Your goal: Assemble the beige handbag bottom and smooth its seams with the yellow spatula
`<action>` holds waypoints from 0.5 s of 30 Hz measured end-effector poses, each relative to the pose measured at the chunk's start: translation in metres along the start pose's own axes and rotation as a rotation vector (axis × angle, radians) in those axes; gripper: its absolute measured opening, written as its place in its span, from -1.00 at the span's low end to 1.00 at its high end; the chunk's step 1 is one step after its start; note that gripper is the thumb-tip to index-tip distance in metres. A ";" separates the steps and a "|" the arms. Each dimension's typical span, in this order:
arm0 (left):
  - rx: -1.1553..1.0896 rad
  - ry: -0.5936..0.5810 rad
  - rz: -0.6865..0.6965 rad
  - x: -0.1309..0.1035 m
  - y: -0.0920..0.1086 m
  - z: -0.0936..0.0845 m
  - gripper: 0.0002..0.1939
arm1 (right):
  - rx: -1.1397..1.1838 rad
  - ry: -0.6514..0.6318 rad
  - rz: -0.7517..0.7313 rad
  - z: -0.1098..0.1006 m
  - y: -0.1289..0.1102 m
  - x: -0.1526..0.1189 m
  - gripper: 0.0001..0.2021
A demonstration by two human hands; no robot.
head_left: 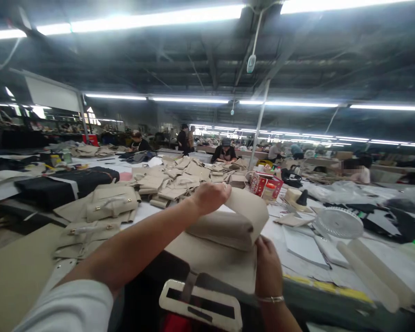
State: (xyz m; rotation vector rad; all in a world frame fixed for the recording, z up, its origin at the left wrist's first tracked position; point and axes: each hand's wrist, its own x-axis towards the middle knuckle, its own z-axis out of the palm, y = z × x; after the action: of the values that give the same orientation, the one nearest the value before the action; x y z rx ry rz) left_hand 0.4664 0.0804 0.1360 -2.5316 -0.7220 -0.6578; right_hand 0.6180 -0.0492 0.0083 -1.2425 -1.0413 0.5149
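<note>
A: Where's the piece (224,230)?
B: In front of the person, at the near edge of the worktop (275,233), between the two hands. Its upper part curls over in a loop above a flat lower sheet.

A: And the grip?
B: The left hand (212,197) has its fingers closed on the curled top edge. The right hand (269,269) is closed on the right side edge, lower down. How hard either presses, I can't tell.

A: How would it handle?
B: Light, I'd judge, and springy: bendable but stiff enough to hold that curve. The face looks smooth, so it might slip a little, and a sharp fold could crease it. I'd take it by the edges, one hand high and one low, as here.

A: What's around it?
B: A loose pile (183,177) of similar beige parts lies just beyond. Bags (110,203) with small clasps are on the left, near the left forearm, and a black bundle (69,184) is behind them. On the right are a red box (263,182), a pad (304,246) and a clear dish (339,222).

A: Anything in the way?
B: The pile crowds the far side, and the bags limit the left elbow. The right has more room.
</note>
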 end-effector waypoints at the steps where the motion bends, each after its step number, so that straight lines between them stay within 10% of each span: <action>1: 0.060 -0.028 0.041 0.009 -0.001 -0.004 -0.66 | 0.035 0.107 -0.018 -0.005 -0.011 -0.001 -0.74; 4: 0.160 -0.029 0.079 0.027 0.000 -0.013 -0.66 | 0.217 0.122 0.031 -0.011 -0.041 0.001 -0.67; 9: 0.235 0.151 0.217 0.003 0.037 -0.015 -0.60 | 0.778 -0.473 0.518 -0.003 -0.048 0.012 -0.26; 15: 0.148 0.299 0.454 -0.073 0.071 0.000 -0.59 | 1.190 0.062 0.542 -0.015 0.001 0.038 -0.59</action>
State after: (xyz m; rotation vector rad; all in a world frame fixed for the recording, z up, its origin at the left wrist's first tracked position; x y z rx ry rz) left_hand 0.4527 -0.0021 0.0778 -2.2753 -0.0812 -0.7611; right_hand 0.6489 -0.0262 0.0211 -0.4169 -0.1759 1.2639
